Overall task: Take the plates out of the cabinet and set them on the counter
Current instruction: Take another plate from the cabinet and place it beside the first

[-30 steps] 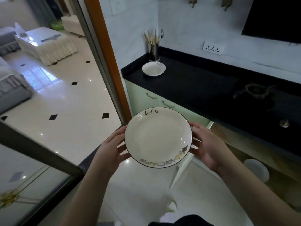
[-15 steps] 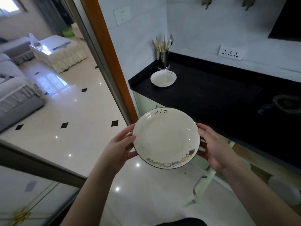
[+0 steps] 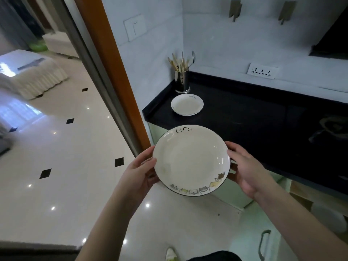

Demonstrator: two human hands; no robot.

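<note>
I hold a cream plate [image 3: 190,159] with a dark rim, the word "life" and small cartoon cats, level in front of me, just short of the black counter's [image 3: 254,117] front edge. My left hand [image 3: 141,170] grips its left rim and my right hand [image 3: 246,170] grips its right rim. A second, matching plate [image 3: 187,105] lies on the counter's far left corner. The open cabinet [image 3: 316,196] shows at the lower right, with another pale plate [image 3: 327,217] inside, blurred.
A metal holder of chopsticks and a spoon [image 3: 182,76] stands behind the counter plate. A dark stove burner [image 3: 331,127] sits on the right. The open green cabinet door [image 3: 263,242] hangs at the lower right. An orange door frame [image 3: 116,72] borders the counter's left end.
I have stepped closer to the counter with the plate held in both hands; the counter plate and utensil holder now look nearer and more central. The cabinet has slid toward the right edge.
</note>
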